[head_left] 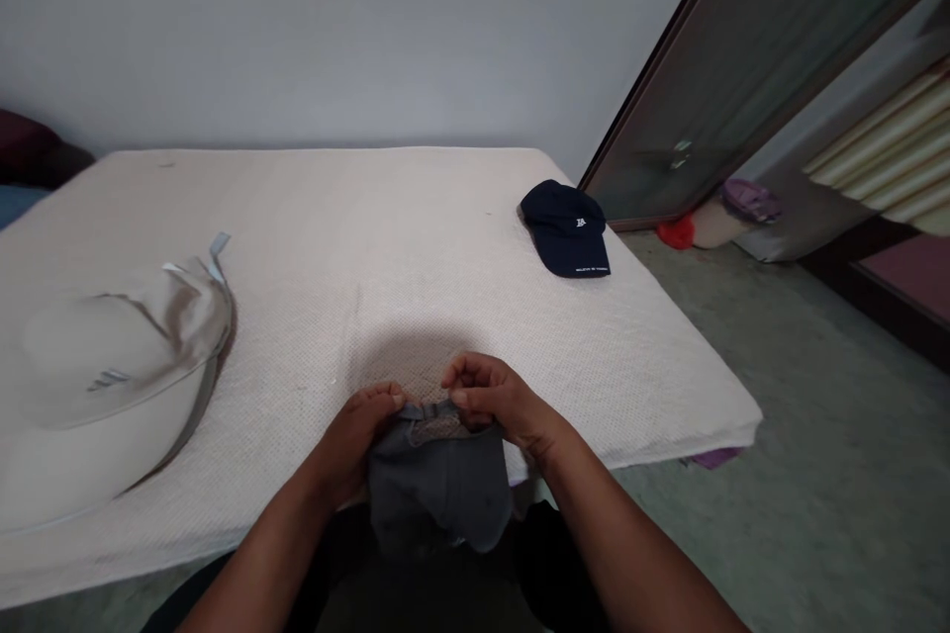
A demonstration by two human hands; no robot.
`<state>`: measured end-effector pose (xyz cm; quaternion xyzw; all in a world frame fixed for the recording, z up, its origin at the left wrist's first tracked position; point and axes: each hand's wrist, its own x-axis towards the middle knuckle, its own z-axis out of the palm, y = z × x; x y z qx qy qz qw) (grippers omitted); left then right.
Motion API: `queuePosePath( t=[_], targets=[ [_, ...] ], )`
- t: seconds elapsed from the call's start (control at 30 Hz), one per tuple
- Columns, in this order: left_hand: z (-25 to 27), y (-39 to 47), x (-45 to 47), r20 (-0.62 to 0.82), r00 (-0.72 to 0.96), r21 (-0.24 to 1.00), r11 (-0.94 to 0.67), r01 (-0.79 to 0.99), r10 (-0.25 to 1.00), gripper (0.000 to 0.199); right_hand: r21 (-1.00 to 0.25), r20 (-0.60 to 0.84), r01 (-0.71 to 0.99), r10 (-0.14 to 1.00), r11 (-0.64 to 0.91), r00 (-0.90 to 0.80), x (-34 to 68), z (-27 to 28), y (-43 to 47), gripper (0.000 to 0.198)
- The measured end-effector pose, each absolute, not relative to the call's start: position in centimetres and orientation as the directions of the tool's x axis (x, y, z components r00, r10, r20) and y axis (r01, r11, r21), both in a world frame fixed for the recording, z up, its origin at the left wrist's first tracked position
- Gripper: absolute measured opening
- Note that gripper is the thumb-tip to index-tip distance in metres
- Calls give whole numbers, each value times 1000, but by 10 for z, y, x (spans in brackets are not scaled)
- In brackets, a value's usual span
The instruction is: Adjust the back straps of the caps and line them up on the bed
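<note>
A grey baseball cap [445, 485] hangs from both hands over the near edge of the bed, its back opening facing up. At the left end of its adjustment strap [430, 410], my left hand [371, 425] pinches the fabric between thumb and fingers. My right hand [490, 401] is closed at the strap's right end, with thumb and index finger together there. A small buckle shows on the strap between the hands. The cap's lower part falls into shadow near my lap, so its brim is hard to make out.
White textured cover lies over the bed [386, 247]. A navy cap [564, 227] rests near its right edge. Large pale hats [111, 386] overlap at the left. Behind stands a grey wall [333, 30]; at right are a dark sliding door [705, 69] and the floor [831, 435].
</note>
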<state>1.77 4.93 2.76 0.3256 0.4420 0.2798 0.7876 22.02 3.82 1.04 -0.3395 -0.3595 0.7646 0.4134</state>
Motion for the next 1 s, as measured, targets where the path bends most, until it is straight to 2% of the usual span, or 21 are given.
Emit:
queuePosePath(
  t=[0.23, 0.33, 0.43, 0.53, 0.67, 0.77, 0.87, 0.97, 1.0],
  targets=[
    [24, 48, 19, -511, 583, 729, 678, -96, 632, 22, -807, -273, -424, 897, -411, -349, 218, 10, 39, 25],
    [28, 58, 13, -521, 423, 702, 654, -283, 742, 19, -844, -258, -353, 882, -405, -395, 219, 9, 38, 24],
    [35, 72, 3, -635, 265, 569, 671, -475, 726, 13, -853, -284, -290, 851, -435, -441, 224, 7, 39, 23],
    [36, 78, -4, -685, 279, 491, 709, -506, 673, 18, -815, -305, -414, 908, -405, -286, 233, 8, 43, 22],
    [29, 66, -1, -547, 467, 601, 715, -358, 694, 34, -765, -306, -596, 952, -245, 3, 240, 14, 51, 23],
    [25, 52, 10, -414, 651, 662, 701, -265, 636, 45, -752, -303, -641, 944, -153, 129, 239, 18, 54, 25],
    [26, 48, 17, -433, 661, 647, 722, -246, 613, 31, -751, -310, -642, 941, -154, 136, 236, 18, 54, 27],
    [27, 58, 7, -558, 533, 527, 768, -364, 636, 12, -755, -317, -618, 947, -218, 53, 238, 16, 52, 31],
    [27, 64, 0, -594, 490, 483, 770, -416, 638, 13, -759, -320, -600, 947, -253, 5, 240, 15, 50, 32]
  ],
)
